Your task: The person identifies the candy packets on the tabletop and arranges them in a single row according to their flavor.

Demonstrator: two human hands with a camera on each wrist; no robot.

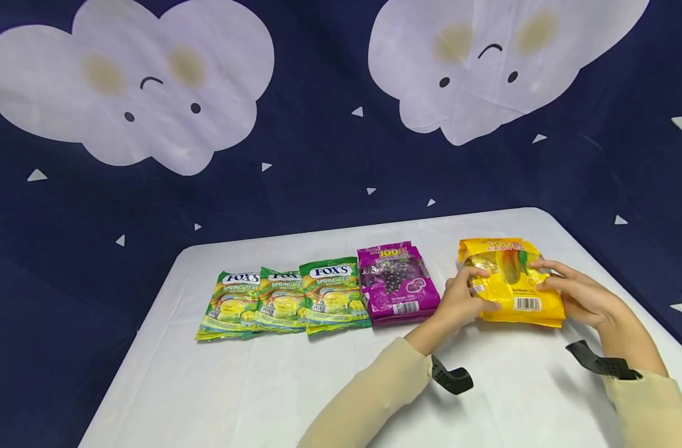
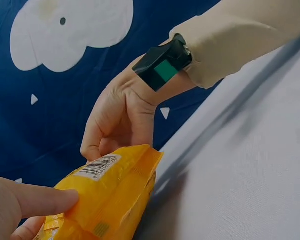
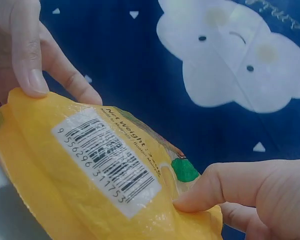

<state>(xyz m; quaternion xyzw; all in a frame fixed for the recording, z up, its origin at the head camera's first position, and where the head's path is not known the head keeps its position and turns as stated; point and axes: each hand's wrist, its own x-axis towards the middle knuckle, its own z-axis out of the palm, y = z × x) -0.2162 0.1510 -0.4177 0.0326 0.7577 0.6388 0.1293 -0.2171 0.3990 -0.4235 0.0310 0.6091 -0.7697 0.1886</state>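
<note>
A yellow candy bag (image 1: 520, 290) with a mango picture and a barcode is between my hands on the right side of the table. My left hand (image 1: 457, 306) grips its left side, thumb and fingers spread on the yellow wrapper. On the opposite side my right hand (image 1: 590, 298) holds the bag, with fingers over its front near the mango picture. Close up in the right wrist view, a thumb (image 3: 200, 195) presses the bag's face beside the barcode label (image 3: 107, 162). A purple candy bag (image 1: 396, 283) with a grape picture lies just left of my left hand.
Left of the purple bag, three green Fox's candy bags lie in an overlapping row: a right one (image 1: 332, 295), a middle one (image 1: 279, 302) and a left one (image 1: 229, 305). They rest on a white-covered table (image 1: 234, 392). A dark blue cloud-print cloth (image 1: 318, 124) hangs behind.
</note>
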